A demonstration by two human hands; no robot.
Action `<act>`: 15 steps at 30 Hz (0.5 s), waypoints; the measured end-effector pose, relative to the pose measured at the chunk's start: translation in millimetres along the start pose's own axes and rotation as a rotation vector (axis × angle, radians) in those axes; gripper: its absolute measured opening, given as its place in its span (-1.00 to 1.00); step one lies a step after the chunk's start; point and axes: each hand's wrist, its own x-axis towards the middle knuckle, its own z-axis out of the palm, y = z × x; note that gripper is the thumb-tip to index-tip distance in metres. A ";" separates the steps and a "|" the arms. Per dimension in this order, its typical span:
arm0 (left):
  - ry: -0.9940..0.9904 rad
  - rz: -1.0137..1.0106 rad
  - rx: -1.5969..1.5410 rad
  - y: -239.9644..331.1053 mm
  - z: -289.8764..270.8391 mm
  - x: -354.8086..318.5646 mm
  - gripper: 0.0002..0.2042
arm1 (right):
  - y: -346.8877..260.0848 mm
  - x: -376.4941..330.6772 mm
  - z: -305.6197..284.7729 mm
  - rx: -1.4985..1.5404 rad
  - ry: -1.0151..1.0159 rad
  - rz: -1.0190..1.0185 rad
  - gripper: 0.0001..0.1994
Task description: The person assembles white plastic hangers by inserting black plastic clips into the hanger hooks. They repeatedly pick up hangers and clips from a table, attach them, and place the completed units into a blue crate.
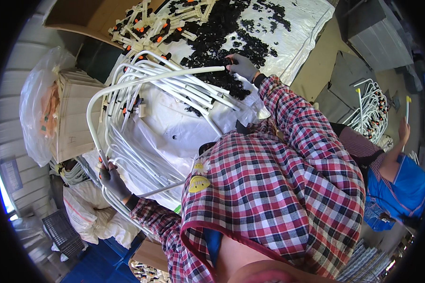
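Note:
My left hand (113, 181), in a dark grey fingertip-less glove, is closed around the lower part of a white bent tube (97, 96). The tube curves up and then runs right, its free end close to my right hand (244, 67). That hand wears the same kind of glove and is closed, its fingers pinching what looks like a small black cap (229, 61) just beside the tube end. A heap of small black caps (212, 40) spreads beyond and under the fingers. More white bent tubes (141, 137) lie stacked beneath the held one.
Cream plastic fittings with orange parts (153, 28) are piled at the far left on a white sheet (307, 21). A box with clear plastic (75, 113) stands at left. Another person in blue (396, 184) is at right, near racked white tubes (370, 113).

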 end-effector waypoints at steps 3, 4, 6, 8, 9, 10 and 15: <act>-0.019 0.040 0.000 -3.0 3.6 6.5 -0.77 | -16.1 -8.9 12.6 0.057 -0.105 0.073 -0.74; -0.031 0.033 -0.001 -0.7 4.2 6.4 -0.77 | -22.0 -11.9 16.1 0.039 -0.119 0.055 -0.73; -0.025 0.019 -0.050 -3.9 3.2 6.3 -0.76 | -38.5 -15.4 18.4 -0.063 -0.140 0.025 -0.71; -0.035 0.025 -0.064 -6.0 0.1 4.0 -0.75 | -49.9 -18.6 16.3 -0.232 -0.148 0.008 -0.68; -0.041 0.049 -0.050 -7.4 -0.3 4.0 -0.75 | -50.8 -18.7 17.5 -0.142 -0.169 -0.002 -0.69; -0.047 0.074 -0.035 -8.7 -0.5 4.3 -0.75 | -54.0 -18.4 16.9 -0.196 -0.201 0.014 -0.69; -0.088 0.109 0.004 -2.8 3.2 -1.5 -0.73 | -76.7 -14.2 7.8 -0.379 -0.352 -0.083 -0.66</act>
